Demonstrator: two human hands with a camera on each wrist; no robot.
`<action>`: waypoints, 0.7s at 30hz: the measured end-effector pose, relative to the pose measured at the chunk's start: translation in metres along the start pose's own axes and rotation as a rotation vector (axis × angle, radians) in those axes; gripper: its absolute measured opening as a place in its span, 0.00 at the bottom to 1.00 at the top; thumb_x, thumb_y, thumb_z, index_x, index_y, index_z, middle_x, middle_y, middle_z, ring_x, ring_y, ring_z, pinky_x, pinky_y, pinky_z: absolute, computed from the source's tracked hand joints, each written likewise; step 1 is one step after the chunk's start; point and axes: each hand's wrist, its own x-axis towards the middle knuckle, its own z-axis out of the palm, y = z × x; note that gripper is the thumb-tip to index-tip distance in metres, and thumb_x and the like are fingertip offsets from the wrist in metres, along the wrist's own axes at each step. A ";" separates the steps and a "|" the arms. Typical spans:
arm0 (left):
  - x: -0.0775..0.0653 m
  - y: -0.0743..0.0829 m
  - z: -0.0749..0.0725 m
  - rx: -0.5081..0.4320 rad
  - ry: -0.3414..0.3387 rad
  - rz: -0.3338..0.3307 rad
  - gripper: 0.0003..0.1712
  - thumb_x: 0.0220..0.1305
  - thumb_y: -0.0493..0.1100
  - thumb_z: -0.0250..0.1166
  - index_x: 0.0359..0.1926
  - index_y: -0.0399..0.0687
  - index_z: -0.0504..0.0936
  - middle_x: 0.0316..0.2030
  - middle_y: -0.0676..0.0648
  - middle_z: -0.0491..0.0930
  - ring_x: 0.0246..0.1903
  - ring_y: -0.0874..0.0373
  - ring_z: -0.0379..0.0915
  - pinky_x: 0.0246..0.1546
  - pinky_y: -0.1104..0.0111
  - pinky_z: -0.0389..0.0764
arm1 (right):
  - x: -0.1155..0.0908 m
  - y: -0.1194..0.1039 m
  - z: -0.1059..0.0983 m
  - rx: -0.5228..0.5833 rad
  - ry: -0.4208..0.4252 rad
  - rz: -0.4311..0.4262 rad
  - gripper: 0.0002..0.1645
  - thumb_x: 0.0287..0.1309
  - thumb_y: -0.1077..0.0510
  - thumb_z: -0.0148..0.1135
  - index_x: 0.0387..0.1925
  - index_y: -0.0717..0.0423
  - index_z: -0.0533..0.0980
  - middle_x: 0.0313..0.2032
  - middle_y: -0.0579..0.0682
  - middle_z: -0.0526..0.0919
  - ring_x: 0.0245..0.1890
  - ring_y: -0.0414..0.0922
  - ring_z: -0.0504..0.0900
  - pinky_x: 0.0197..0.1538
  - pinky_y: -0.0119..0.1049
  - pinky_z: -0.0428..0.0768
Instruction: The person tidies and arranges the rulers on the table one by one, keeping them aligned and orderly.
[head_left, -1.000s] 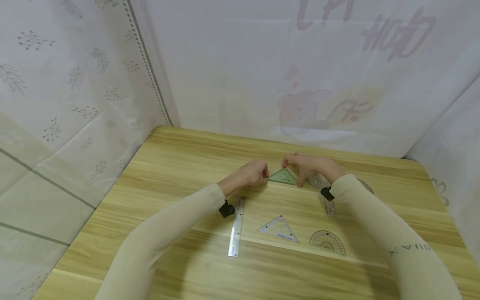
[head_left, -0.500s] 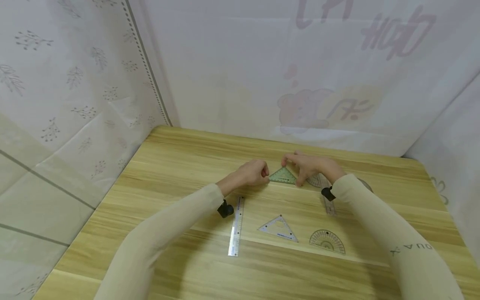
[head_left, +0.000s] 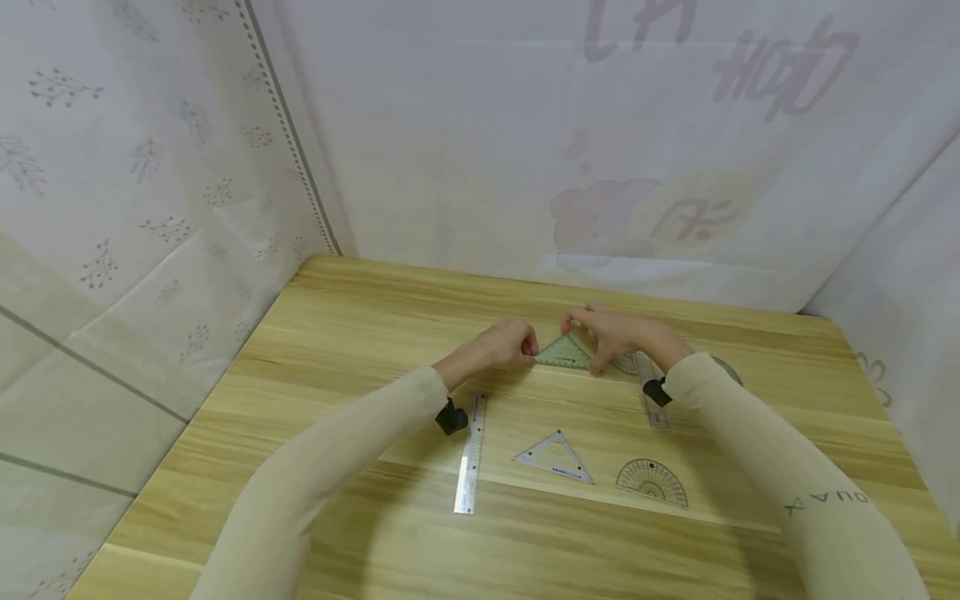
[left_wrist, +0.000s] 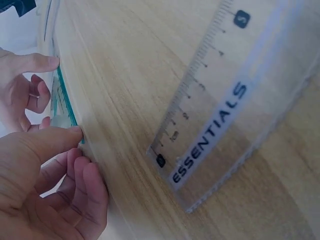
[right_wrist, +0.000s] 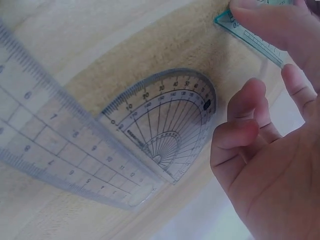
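A small green translucent set square point(head_left: 562, 353) lies at the back of the wooden table, its long edge toward me. My left hand point(head_left: 508, 344) pinches its left corner, thumb on top and the other fingers curled beneath, as the left wrist view shows. At the opposite end, my right hand point(head_left: 621, 332) holds it between the thumb at the right corner and the index finger at the top corner. In the right wrist view the right thumb point(right_wrist: 272, 22) covers part of the green set square point(right_wrist: 255, 42).
A clear ruler point(head_left: 469, 467) lies beside my left wrist. Nearer me are a clear set square point(head_left: 572, 473) and a protractor point(head_left: 654, 482). Under my right forearm another ruler point(head_left: 656, 414) overlaps a protractor point(right_wrist: 170, 110); a curved clear piece point(head_left: 729, 370) shows beyond the sleeve. Printed curtains point(head_left: 450, 150) border the table.
The head view has shifted slightly. Both hands stay on the green set square in nearly the same place.
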 end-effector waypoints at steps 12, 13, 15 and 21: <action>0.000 0.000 0.000 0.042 -0.032 0.003 0.06 0.69 0.37 0.68 0.44 0.39 0.84 0.38 0.48 0.82 0.39 0.57 0.78 0.44 0.68 0.79 | -0.009 0.008 0.005 -0.042 0.061 -0.038 0.47 0.48 0.62 0.81 0.68 0.50 0.68 0.57 0.61 0.69 0.49 0.56 0.76 0.46 0.51 0.78; 0.000 0.000 0.000 0.045 -0.034 0.007 0.06 0.69 0.37 0.68 0.44 0.39 0.84 0.39 0.48 0.83 0.40 0.56 0.79 0.45 0.68 0.79 | -0.010 0.009 0.005 -0.051 0.065 -0.043 0.47 0.48 0.61 0.82 0.69 0.50 0.68 0.55 0.61 0.70 0.46 0.54 0.77 0.45 0.49 0.79; -0.001 -0.001 0.000 0.053 -0.038 0.016 0.06 0.70 0.37 0.67 0.45 0.39 0.84 0.39 0.48 0.83 0.40 0.56 0.79 0.45 0.68 0.79 | -0.011 0.011 0.006 -0.062 0.069 -0.055 0.48 0.48 0.58 0.83 0.70 0.52 0.70 0.53 0.60 0.72 0.40 0.51 0.78 0.42 0.47 0.79; 0.000 -0.001 0.000 0.080 -0.048 0.024 0.06 0.71 0.38 0.65 0.45 0.41 0.84 0.40 0.48 0.82 0.42 0.57 0.78 0.46 0.68 0.78 | -0.016 0.013 0.007 -0.022 0.049 -0.074 0.49 0.47 0.53 0.84 0.70 0.53 0.71 0.53 0.62 0.71 0.36 0.51 0.78 0.40 0.44 0.79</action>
